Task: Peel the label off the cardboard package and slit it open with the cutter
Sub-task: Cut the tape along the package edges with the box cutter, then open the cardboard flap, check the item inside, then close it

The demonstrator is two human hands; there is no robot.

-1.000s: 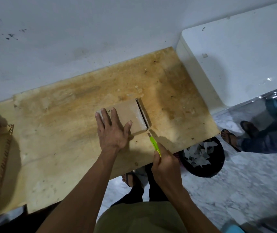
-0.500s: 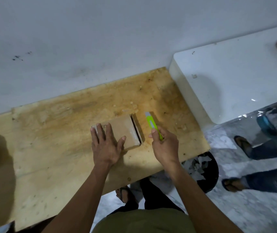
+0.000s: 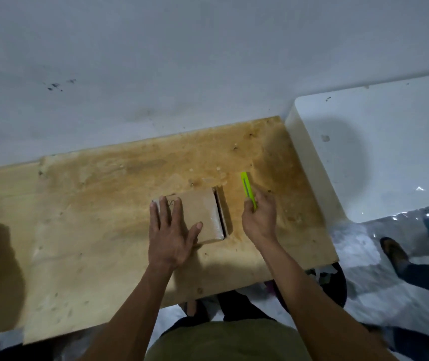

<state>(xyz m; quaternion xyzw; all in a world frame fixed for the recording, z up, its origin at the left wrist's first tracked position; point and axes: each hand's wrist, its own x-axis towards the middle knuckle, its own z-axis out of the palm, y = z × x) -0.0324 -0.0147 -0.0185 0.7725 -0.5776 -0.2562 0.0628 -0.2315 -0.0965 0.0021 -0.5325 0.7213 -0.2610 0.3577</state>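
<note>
Left hand lies flat on the cardboard package, fingers straight and spread, thumb out across the top, pressing it down. Right hand is curled round the green cutter, which sits just right of the package, not touching it, free end pointing away toward the wall. I cannot tell whether a blade is extended.

Risks, as I judge them:
- The left thumb reaches close to the package's right edge, the side nearest the cutter. A slip there could reach it.
- One flat palm is all that holds the package. A hard pull could skid it on the wooden board.
- Cutting too deep may damage whatever is inside.

Package: small, brown, flat, rectangular, lying near the middle of the board, closer to the person than to the wall. Dark handwriting shows by the left fingertips. A glossy patch near its right edge looks like tape. A dark gap runs along that right edge, with a narrow strip beyond it, so that end looks already slit. No label visible on the exposed top.
</note>
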